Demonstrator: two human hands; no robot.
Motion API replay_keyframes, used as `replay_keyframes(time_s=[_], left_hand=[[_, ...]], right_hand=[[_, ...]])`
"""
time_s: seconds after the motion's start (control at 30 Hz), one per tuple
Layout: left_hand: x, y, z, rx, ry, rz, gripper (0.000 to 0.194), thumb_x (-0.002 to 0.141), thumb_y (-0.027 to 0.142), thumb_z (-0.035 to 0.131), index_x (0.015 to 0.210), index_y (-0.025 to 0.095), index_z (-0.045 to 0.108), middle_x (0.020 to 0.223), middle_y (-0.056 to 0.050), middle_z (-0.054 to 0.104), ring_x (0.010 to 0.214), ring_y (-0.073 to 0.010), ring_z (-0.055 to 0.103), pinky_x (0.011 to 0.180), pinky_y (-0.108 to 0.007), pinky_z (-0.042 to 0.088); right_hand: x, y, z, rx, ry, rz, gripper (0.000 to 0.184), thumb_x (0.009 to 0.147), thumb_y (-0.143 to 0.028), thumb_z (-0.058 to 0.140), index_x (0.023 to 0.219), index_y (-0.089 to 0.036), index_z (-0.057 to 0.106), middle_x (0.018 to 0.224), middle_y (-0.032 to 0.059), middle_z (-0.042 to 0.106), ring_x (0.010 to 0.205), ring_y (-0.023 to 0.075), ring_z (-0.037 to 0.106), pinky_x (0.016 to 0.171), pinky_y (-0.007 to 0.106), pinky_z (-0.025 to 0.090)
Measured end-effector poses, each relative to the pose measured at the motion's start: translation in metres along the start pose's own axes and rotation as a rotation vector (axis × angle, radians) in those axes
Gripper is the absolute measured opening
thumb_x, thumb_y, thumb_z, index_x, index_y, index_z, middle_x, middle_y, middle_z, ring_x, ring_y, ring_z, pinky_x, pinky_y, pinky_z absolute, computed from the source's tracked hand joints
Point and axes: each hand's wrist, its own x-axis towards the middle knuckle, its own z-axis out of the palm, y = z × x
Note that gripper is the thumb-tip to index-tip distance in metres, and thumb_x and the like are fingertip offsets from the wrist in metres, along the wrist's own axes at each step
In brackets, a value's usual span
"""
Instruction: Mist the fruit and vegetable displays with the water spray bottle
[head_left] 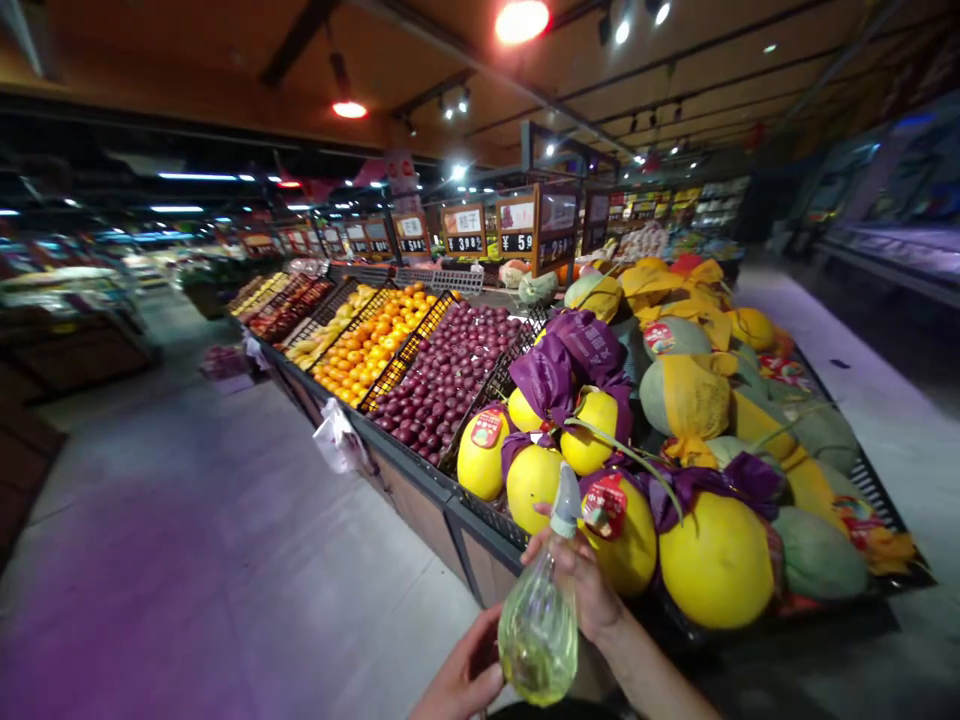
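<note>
A clear ribbed spray bottle (538, 635) with a grey-white nozzle head stands nearly upright in front of me, with some yellowish liquid low inside it. My right hand (583, 585) is closed around its neck, just under the head. At the bottle's lower left side, my left hand (466, 665) curls against it, the thumb in front and the fingers partly hidden. Right behind the bottle sit yellow melons (716, 560), several with purple wrapping (541, 378) and red labels.
Dark purple round fruit (450, 370) fills the neighbouring crate, then orange citrus (375, 335) beyond. Green netted melons (817, 555) lie on the right. A white plastic bag (339, 438) hangs on the stand's edge. Price signs (465, 230) stand behind. Grey floor (225, 530) runs along the left.
</note>
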Motion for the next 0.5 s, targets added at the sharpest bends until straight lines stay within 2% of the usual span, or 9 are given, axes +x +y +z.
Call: replay_keyframes(time_s=[0.03, 0.1, 0.23, 0.37, 0.5], left_hand=[[0.002, 0.007, -0.005, -0.004, -0.069, 0.04, 0.096, 0.067, 0.081, 0.082, 0.146, 0.03, 0.062, 0.151, -0.012, 0.062, 0.147, -0.0421, 0.049, 0.125, -0.055, 0.033], [0.003, 0.015, -0.018, -0.001, -0.122, 0.081, 0.094, 0.072, 0.075, 0.082, 0.151, 0.029, 0.057, 0.158, -0.012, 0.057, 0.152, -0.0417, 0.044, 0.128, -0.054, 0.028], [0.002, 0.008, -0.061, 0.012, -0.08, 0.134, 0.106, 0.069, 0.076, 0.084, 0.156, 0.025, 0.05, 0.163, -0.017, 0.05, 0.155, -0.0455, 0.039, 0.129, -0.055, 0.028], [-0.004, -0.009, -0.109, 0.053, 0.012, 0.125, 0.101, 0.07, 0.078, 0.082, 0.15, 0.022, 0.056, 0.15, -0.02, 0.062, 0.143, -0.0476, 0.052, 0.122, -0.057, 0.039], [-0.017, -0.02, -0.152, 0.077, -0.039, 0.078, 0.086, 0.077, 0.072, 0.08, 0.146, 0.024, 0.062, 0.142, -0.017, 0.07, 0.136, -0.046, 0.06, 0.12, -0.056, 0.043]], right_hand=[[0.003, 0.001, 0.008, 0.015, 0.025, 0.0, 0.067, 0.07, -0.058, 0.088, 0.126, -0.025, 0.068, 0.077, 0.0026, 0.077, 0.071, 0.0223, 0.064, 0.069, 0.035, 0.048], [0.012, 0.004, 0.027, 0.034, 0.069, -0.003, 0.065, 0.067, -0.056, 0.09, 0.121, -0.025, 0.07, 0.082, 0.0027, 0.078, 0.072, 0.0221, 0.068, 0.069, 0.034, 0.05], [0.035, 0.016, 0.069, 0.039, 0.116, 0.017, 0.064, 0.06, -0.055, 0.093, 0.113, -0.024, 0.072, 0.102, 0.0062, 0.082, 0.075, 0.0227, 0.074, 0.074, 0.037, 0.055], [0.058, 0.045, 0.11, 0.027, 0.106, 0.122, 0.061, 0.052, -0.048, 0.097, 0.102, -0.023, 0.074, 0.109, 0.0046, 0.08, 0.071, 0.0196, 0.073, 0.073, 0.036, 0.055], [0.075, 0.082, 0.137, -0.018, 0.03, 0.221, 0.059, 0.051, -0.043, 0.098, 0.101, -0.021, 0.076, 0.091, -0.0009, 0.076, 0.069, 0.0175, 0.072, 0.071, 0.032, 0.052]])
